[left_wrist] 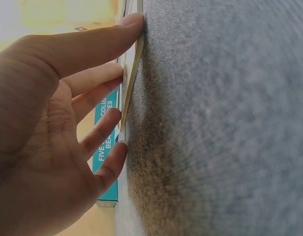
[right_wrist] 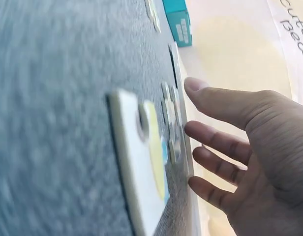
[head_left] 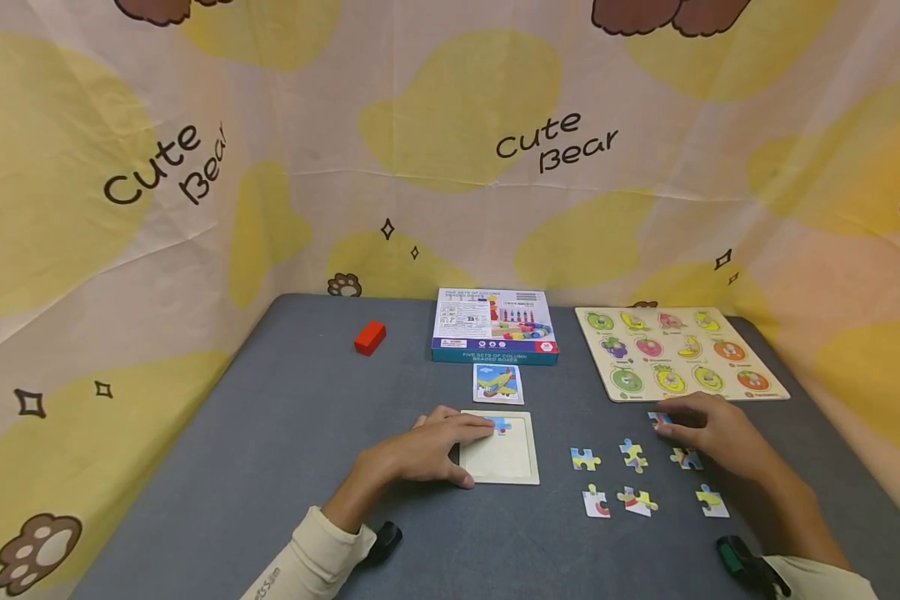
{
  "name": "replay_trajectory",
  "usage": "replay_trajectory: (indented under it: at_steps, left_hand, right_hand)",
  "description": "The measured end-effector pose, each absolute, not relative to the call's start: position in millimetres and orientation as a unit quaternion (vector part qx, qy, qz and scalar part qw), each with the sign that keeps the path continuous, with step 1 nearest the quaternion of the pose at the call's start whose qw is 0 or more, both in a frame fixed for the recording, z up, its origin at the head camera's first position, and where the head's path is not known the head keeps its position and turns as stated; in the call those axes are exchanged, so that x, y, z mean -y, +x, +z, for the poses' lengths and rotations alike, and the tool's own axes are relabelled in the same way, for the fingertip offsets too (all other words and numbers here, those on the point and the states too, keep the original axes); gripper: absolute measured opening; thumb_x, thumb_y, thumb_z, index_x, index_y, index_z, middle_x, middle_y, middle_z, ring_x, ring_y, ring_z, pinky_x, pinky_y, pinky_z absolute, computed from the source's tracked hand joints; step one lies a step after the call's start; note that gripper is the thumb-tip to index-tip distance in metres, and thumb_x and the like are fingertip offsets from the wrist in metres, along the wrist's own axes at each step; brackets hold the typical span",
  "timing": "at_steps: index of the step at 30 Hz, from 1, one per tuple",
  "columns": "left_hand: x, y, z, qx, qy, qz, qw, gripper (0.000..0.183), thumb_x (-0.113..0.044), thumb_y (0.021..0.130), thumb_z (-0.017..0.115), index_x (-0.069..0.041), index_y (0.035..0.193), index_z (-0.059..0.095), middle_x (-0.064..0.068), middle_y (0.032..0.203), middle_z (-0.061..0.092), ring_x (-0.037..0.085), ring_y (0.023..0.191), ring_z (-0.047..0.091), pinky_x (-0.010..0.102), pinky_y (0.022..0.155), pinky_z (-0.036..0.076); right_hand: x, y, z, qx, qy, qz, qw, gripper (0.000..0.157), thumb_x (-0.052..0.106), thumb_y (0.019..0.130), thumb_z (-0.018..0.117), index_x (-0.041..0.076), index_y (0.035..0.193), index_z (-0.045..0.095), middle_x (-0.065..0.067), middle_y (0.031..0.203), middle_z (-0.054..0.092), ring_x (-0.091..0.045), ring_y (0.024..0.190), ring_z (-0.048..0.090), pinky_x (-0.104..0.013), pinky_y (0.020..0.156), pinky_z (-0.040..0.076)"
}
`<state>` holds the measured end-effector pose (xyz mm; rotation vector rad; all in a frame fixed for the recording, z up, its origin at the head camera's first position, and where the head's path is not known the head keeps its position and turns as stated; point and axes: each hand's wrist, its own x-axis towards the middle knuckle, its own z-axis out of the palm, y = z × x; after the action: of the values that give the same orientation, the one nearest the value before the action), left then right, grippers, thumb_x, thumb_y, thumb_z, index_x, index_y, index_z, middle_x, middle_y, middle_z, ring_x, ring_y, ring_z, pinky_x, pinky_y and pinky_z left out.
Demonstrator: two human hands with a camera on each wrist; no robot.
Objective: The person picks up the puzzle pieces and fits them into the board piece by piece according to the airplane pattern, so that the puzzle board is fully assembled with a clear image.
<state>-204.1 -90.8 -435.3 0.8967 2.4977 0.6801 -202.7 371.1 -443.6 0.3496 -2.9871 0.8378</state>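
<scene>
My left hand point(head_left: 437, 446) lies over the left side of a pale square puzzle tray point(head_left: 506, 458), thumb at its near edge. Its fingertips touch a blue jigsaw piece point(head_left: 501, 425) in the tray's upper part. In the left wrist view the fingers point(left_wrist: 109, 172) are spread along the tray's edge. My right hand point(head_left: 712, 429) reaches over another jigsaw piece point(head_left: 658, 419), thumb and forefinger beside it; the right wrist view shows a gap between thumb and fingers point(right_wrist: 215, 140). Several loose pieces, including a yellow and white one point(head_left: 712, 502), lie to the tray's right.
Behind the tray lies a card with an airplane picture point(head_left: 498, 384), with a boxed bead set point(head_left: 495, 329) beyond it. A red block point(head_left: 370, 337) sits at the back left. The fruit board point(head_left: 675, 354) lies at the back right, just past my right hand.
</scene>
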Motion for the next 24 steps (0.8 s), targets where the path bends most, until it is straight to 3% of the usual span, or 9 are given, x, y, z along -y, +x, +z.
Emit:
replay_trajectory:
  at_steps: [3,11,24]
  left_hand:
    - [90.6,-203.7,-435.3,-0.893,0.320,0.244,0.199,0.076,-0.030,0.091,0.084,-0.026,0.159,0.051,-0.013,0.166,0.043,0.023,0.144,0.034,0.046,0.108,0.032]
    - [90.3,-203.1,-435.3,-0.893,0.321,0.243,0.199,0.076,-0.030,0.091,0.084,-0.025,0.159,0.051,-0.012,0.166,0.043,0.024,0.144,0.035,0.047,0.108,0.032]
    - [90.5,-201.6,-434.1,-0.893,0.325,0.244,0.191,0.075,-0.029,0.091,0.084,-0.023,0.158,0.052,-0.012,0.165,0.044,0.024,0.143,0.036,0.046,0.106,0.032]
  right_hand:
    - [-375.2,-202.5,-444.1,0.958,0.109,0.265,0.001,0.051,0.036,0.092,0.083,0.006,0.132,0.073,-0.021,0.130,0.069,-0.036,0.114,0.059,-0.055,0.095,0.044]
    - [-380.9,-204.9,-447.3,0.955,0.138,0.261,0.000,0.041,0.022,0.092,0.084,0.004,0.128,0.075,-0.016,0.122,0.071,-0.023,0.102,0.059,-0.028,0.083,0.047]
    - [-379.7,-205.9,-445.6,0.954,0.148,0.260,-0.012,0.033,0.009,0.093,0.079,0.002,0.125,0.076,-0.016,0.117,0.068,-0.023,0.102,0.058,-0.026,0.081,0.047]
